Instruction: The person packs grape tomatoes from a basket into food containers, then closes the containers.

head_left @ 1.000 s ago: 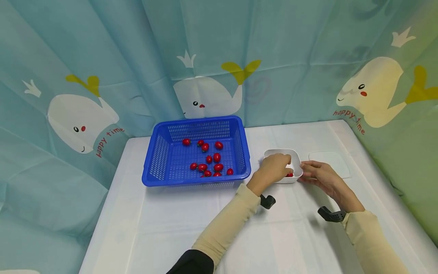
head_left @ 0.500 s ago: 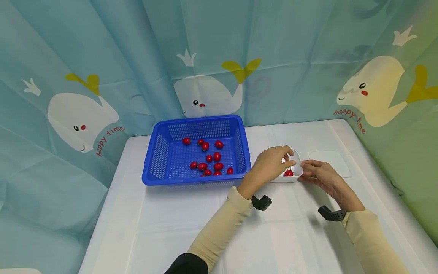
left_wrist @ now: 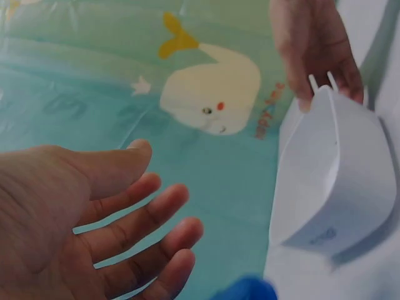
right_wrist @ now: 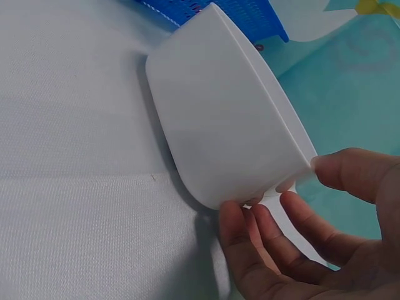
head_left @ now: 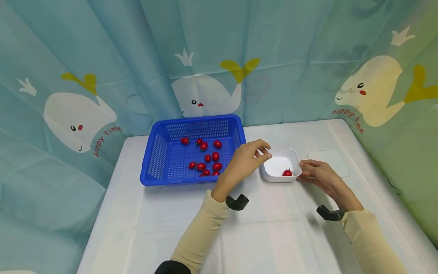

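Observation:
My left hand (head_left: 243,161) hangs in the air between the blue basket and the white box, its fingers loosely bent. Nothing lies in that hand in the left wrist view (left_wrist: 119,219). The white plastic box (head_left: 278,179) stands on the table with one cherry tomato (head_left: 287,172) inside, green stem up. At the box's right corner, my right hand (head_left: 319,177) holds it; in the right wrist view the thumb (right_wrist: 350,172) is on the rim and the fingers lie against the outer wall. Several more cherry tomatoes (head_left: 200,166) lie in the blue basket (head_left: 146,173).
A flat, pale lid (head_left: 330,161) lies on the white-covered table (head_left: 273,228) behind the right hand. The blue basket stands left of the box, near the back edge. A curtain (head_left: 291,76) with printed whales hangs behind and beside the table.
My left hand has come out of the white box and moved left towards the basket, leaving the cherry tomato in the box uncovered. My right hand has stayed at the box.

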